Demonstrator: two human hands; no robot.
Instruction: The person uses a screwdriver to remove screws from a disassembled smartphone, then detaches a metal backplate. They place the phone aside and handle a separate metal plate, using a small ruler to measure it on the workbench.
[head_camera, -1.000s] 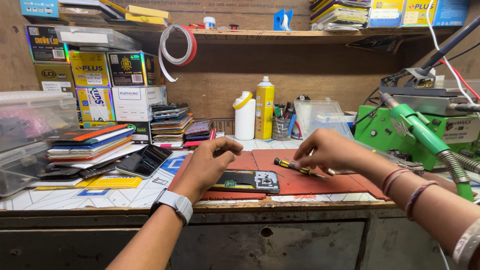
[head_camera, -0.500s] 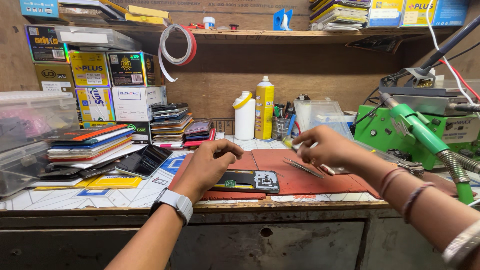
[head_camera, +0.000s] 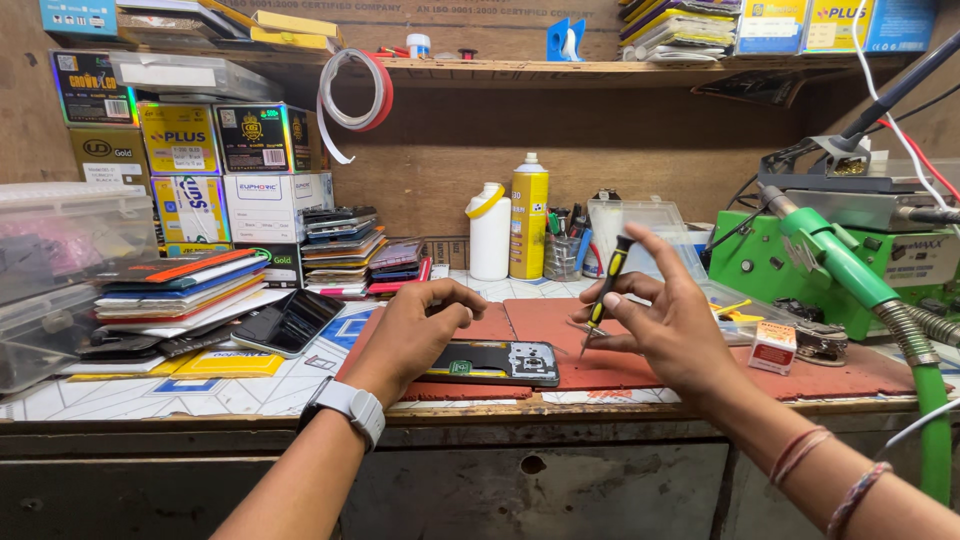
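Workbench: tiled top, wooden front edge; carries everything below.

Red mat: flat at the bench's front middle; landmark for the entries that follow.

Green machine: behind the mat's right end, green hose curving down in front.

Stack of flat cases: well left of the mat.

White bottle and yellow spray can: upright, just behind the mat.

Left hand: curled, fingers resting on the near left part of the mat, pressing the phone's left end.

Right hand: above the mat's middle, fingertips pinching the screwdriver.

Opened phone: flat on the mat, near its front edge, back uncovered.

Screwdriver: black and yellow, tip down, raised just right of the phone.
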